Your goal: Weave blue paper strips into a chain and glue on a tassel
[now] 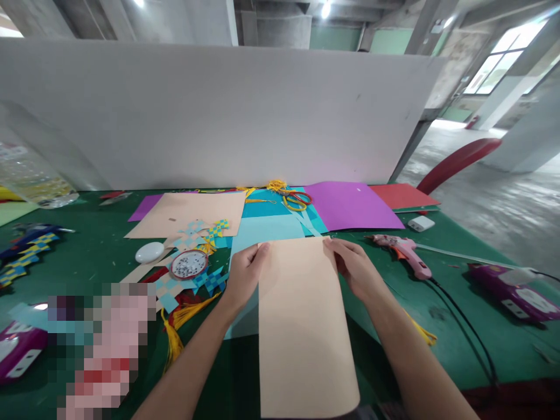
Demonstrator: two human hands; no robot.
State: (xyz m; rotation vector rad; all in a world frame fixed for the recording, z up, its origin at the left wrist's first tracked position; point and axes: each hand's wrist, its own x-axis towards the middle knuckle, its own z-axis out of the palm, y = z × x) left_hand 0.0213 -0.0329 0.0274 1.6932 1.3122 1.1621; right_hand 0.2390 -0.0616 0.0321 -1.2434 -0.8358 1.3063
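A peach sheet of paper (301, 326) lies lengthwise in front of me on the green table (455, 280), its near end hanging over the table edge. My left hand (245, 274) pinches its far left corner, fingers closed on the edge. My right hand (354, 265) grips the far right corner the same way. Under the sheet lies a light blue sheet (266, 230).
A pink glue gun (405, 254) with a black cord lies right of my right hand. Scissors (297, 199), purple paper (350, 207), red paper (402, 195) and a tan sheet (192, 213) lie farther back. Woven paper pieces (192, 256), a googly-eye tin (189, 263) and yellow tassels (179, 326) sit left.
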